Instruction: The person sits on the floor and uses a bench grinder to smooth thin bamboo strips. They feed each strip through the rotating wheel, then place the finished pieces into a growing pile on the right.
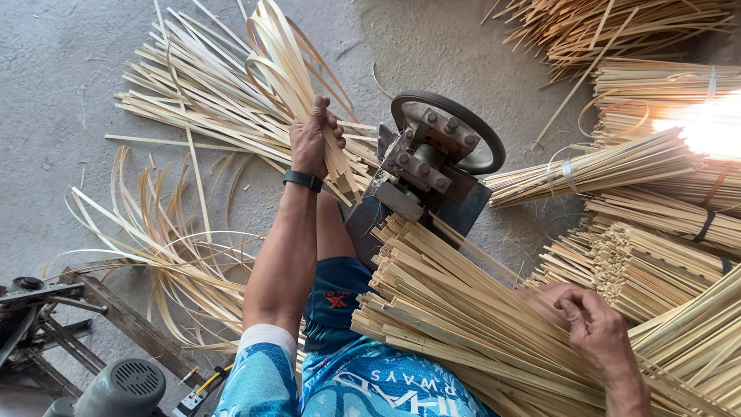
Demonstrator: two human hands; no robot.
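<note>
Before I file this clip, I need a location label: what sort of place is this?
Probably a small bamboo-splitting workshop: a blue metal machine with a dark wheel stands on the grey concrete floor, bundled pale bamboo sticks lie around, and the left hand grips thin curling bamboo strips.

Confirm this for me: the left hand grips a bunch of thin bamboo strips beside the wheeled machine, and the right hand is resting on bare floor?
Not quite. In the head view the right hand rests on the pile of bamboo sticks, not on bare floor. The left hand does grip thin bamboo strips beside the wheeled machine.
</note>
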